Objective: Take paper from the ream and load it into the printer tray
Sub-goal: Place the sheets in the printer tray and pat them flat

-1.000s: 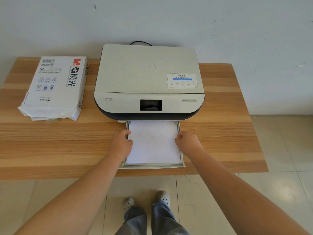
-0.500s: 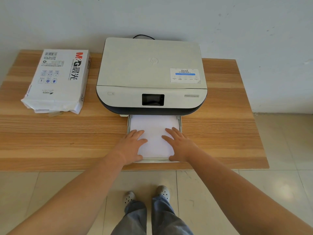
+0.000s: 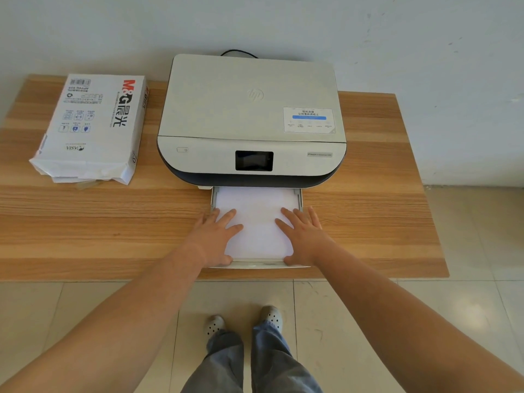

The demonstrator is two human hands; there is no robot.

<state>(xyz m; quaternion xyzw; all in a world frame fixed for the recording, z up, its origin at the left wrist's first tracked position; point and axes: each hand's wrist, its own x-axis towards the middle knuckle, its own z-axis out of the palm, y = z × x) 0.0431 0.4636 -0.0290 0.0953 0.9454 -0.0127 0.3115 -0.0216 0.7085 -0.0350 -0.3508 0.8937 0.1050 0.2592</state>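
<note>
A white printer (image 3: 249, 109) stands at the middle of the wooden table. Its paper tray (image 3: 255, 264) is pulled out toward me, and a stack of white paper (image 3: 258, 219) lies in it. My left hand (image 3: 217, 236) rests flat on the left side of the paper, fingers straight, thumb at the tray's front edge. My right hand (image 3: 304, 236) lies flat on the right side in the same way. The opened ream (image 3: 90, 126), a white wrapper with red and black print, lies on the table left of the printer.
The wooden table (image 3: 368, 222) stands against a white wall, with bare wood on both sides of the tray. A black cable (image 3: 238, 52) leaves the printer's back. Below the table's front edge I see tiled floor and my own feet (image 3: 243, 321).
One second ago both hands held the tray's sides with fingers curled. They opened and moved onto the paper, and the tray now sticks out a little less.
</note>
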